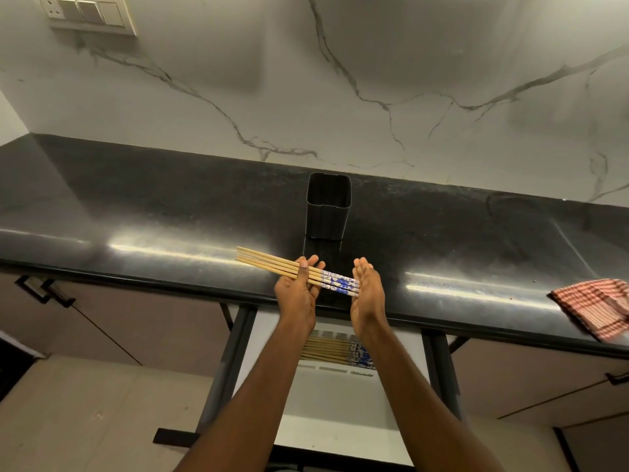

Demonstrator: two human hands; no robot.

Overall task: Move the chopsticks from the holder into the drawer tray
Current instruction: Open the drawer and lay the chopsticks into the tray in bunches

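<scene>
Four wooden chopsticks with blue-and-white patterned ends lie level in a flat bundle above the counter's front edge, plain tips pointing left. Behind them the black square holder stands upright mid-counter, open top showing nothing inside. Below the counter edge, the open drawer tray already carries more chopsticks, laid side by side, patterned ends to the right

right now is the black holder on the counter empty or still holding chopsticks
Empty, as far as its open top shows: nothing sticks out of the holder. A bunch of chopsticks lies in the left hand.
</scene>
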